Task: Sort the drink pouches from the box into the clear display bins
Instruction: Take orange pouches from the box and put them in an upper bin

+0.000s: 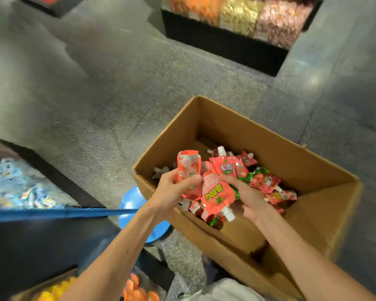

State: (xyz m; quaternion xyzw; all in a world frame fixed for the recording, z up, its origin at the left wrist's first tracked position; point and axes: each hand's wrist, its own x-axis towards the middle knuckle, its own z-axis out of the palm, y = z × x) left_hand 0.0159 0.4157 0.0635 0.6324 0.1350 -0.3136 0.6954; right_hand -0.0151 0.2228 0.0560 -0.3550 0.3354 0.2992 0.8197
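Note:
An open cardboard box (232,131) stands on the floor and holds several red and pink spouted drink pouches (264,181), a few with green print. My left hand (172,190) grips a bunch of pink pouches (188,168) over the box's near left corner. My right hand (248,198) reaches into the pile, its fingers curled round a pink pouch (218,196) with yellow lettering and a white spout. A clear display bin (13,183) with bluish packets sits at the left. More bins (239,16) with orange, yellow and pink goods stand at the far side.
A blue round stool (130,205) stands beside the box on the speckled grey floor (109,101). A dark counter with a blue edge (52,213) lies at lower left. Orange and yellow packets (137,292) show at the bottom edge.

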